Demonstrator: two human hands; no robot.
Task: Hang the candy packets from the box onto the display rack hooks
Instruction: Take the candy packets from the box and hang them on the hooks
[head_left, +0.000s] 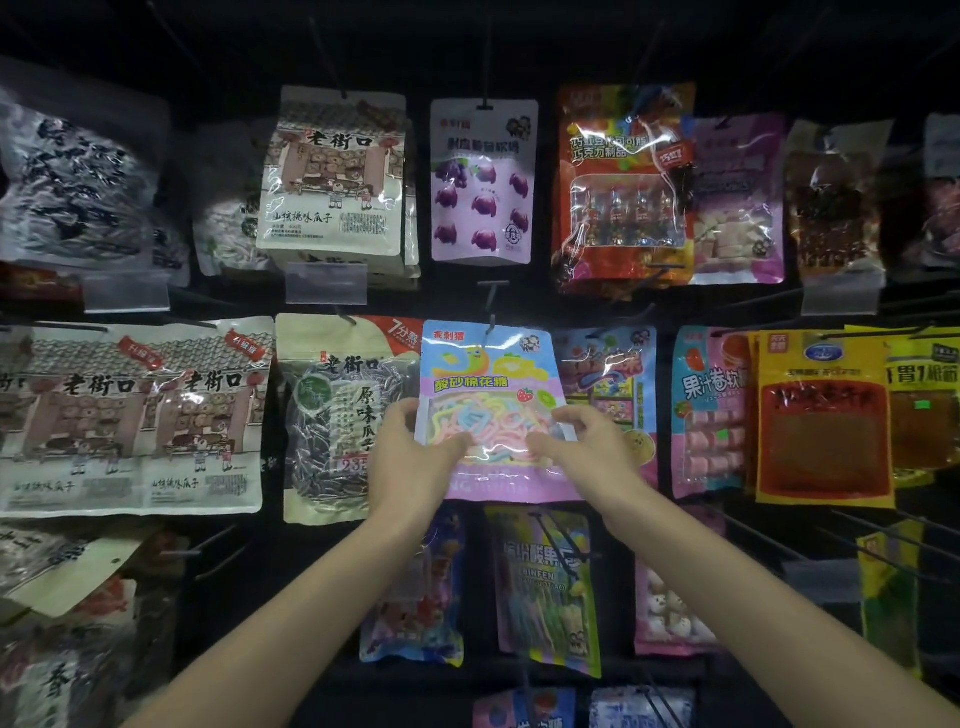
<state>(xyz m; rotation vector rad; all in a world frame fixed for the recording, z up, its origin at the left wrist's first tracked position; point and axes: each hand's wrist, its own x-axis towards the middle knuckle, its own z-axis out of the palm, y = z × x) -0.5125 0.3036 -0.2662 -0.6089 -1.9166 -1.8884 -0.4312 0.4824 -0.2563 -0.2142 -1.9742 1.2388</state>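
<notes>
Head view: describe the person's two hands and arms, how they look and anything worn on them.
The bare left hand and bare right hand wear no gloves; no ring, watch or bracelet shows. The slim left forearm and right forearm are uncovered from the picture's bottom edge to the wrists, with no sleeve in view.

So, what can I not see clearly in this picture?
Head view:
- Pastel plastic candy packet: side edges covered by left hand and right hand.
- Thin black metal hook: dark, so whether it passes the packet's hole is unclear.
- Pale blue packet: cut by bottom edge.
- The box: outside the frame.
</notes>
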